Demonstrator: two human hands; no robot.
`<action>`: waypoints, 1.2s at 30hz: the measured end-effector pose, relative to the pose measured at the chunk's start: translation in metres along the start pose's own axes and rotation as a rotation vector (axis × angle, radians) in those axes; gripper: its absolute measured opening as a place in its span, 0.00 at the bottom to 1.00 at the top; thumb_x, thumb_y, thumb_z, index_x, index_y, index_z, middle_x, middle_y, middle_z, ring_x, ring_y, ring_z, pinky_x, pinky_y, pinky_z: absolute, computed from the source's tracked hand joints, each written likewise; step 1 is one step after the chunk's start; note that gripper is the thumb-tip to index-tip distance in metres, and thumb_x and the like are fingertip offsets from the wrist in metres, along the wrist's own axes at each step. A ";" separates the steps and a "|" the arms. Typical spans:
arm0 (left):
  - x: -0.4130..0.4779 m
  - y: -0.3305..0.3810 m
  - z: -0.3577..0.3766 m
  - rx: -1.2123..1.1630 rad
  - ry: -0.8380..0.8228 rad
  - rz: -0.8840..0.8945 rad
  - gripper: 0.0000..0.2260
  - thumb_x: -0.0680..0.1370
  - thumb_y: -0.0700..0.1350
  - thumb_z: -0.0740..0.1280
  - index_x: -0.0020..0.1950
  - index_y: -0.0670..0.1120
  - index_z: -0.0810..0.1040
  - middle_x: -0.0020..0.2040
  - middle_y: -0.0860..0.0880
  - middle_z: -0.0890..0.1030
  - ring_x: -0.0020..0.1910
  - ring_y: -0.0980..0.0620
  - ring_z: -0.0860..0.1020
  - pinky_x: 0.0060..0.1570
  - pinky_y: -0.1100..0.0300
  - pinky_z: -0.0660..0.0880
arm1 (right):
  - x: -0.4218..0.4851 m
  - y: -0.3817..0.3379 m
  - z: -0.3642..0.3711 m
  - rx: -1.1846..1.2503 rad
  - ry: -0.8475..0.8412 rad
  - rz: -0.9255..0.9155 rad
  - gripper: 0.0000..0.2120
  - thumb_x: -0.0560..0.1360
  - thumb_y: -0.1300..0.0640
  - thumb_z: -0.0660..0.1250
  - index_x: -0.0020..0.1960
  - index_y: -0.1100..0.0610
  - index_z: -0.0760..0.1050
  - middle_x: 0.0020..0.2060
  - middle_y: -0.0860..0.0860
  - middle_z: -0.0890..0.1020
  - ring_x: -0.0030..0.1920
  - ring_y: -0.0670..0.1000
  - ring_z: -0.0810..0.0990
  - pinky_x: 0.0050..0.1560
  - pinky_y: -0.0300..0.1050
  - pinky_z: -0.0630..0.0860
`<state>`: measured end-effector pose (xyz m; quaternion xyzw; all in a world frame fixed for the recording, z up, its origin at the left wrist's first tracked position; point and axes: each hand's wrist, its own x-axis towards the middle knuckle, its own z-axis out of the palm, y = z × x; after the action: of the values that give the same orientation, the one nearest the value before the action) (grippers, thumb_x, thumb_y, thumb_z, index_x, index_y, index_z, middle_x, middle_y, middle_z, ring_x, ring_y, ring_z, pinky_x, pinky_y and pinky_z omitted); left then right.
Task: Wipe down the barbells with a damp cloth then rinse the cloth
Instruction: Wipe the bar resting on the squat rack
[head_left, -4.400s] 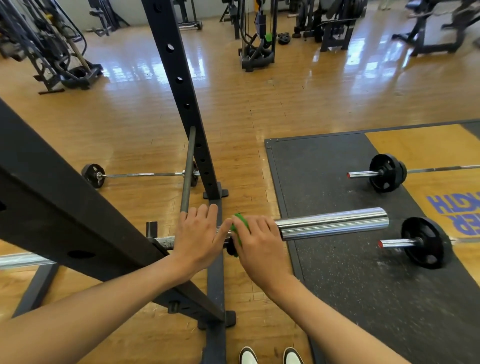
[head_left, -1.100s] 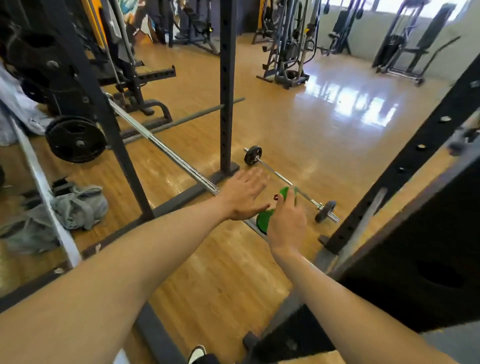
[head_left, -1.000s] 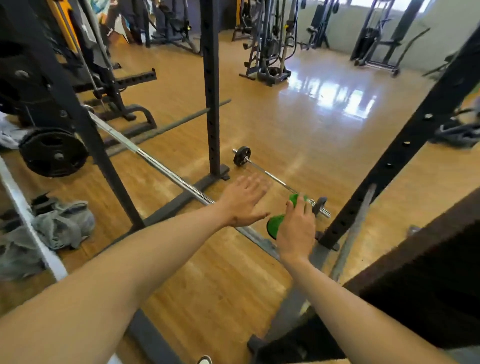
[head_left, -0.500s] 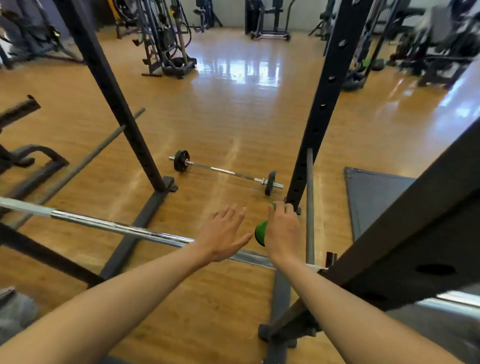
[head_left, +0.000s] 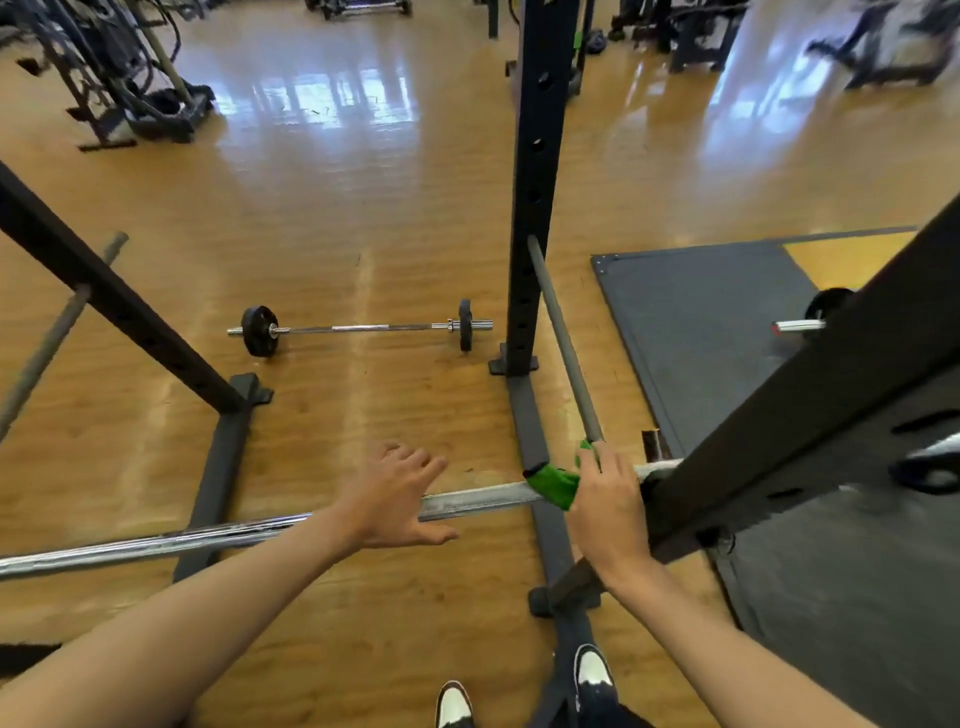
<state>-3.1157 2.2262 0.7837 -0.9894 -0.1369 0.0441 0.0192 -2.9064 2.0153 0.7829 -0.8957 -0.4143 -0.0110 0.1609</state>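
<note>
My right hand (head_left: 605, 506) grips the green cloth (head_left: 553, 483) around the racked barbell (head_left: 472, 500), while my left hand (head_left: 395, 499) rests open-fingered on the bar further left.

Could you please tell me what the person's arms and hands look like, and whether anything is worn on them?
Both forearms are bare as far as the picture shows, with no sleeves in view. The left hand and the right hand wear no gloves, and I can see no watch, bracelet or rings on the wrists or fingers. No markings show on the arms.
</note>
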 end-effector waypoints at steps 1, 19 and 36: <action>0.000 0.000 0.002 -0.005 0.027 0.029 0.45 0.69 0.81 0.52 0.67 0.47 0.76 0.53 0.50 0.80 0.52 0.47 0.78 0.62 0.45 0.71 | 0.000 0.001 0.002 -0.020 0.063 -0.025 0.14 0.71 0.66 0.70 0.56 0.64 0.81 0.53 0.60 0.81 0.56 0.61 0.79 0.61 0.54 0.74; 0.002 -0.002 0.008 0.144 0.200 0.145 0.23 0.76 0.69 0.58 0.38 0.50 0.72 0.28 0.53 0.75 0.30 0.49 0.75 0.49 0.51 0.76 | 0.003 -0.047 0.022 -0.102 0.158 0.074 0.26 0.86 0.44 0.53 0.50 0.59 0.83 0.42 0.55 0.83 0.48 0.57 0.80 0.64 0.57 0.74; -0.002 0.003 0.000 0.150 0.063 0.061 0.27 0.77 0.72 0.51 0.41 0.50 0.72 0.34 0.52 0.80 0.35 0.47 0.76 0.57 0.46 0.70 | 0.001 -0.053 0.013 -0.079 0.027 -0.107 0.21 0.84 0.49 0.57 0.38 0.55 0.80 0.32 0.50 0.77 0.34 0.53 0.75 0.39 0.48 0.70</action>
<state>-3.1165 2.2229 0.7832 -0.9898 -0.1021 0.0237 0.0963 -2.9468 2.0519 0.7857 -0.8777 -0.4586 -0.0482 0.1303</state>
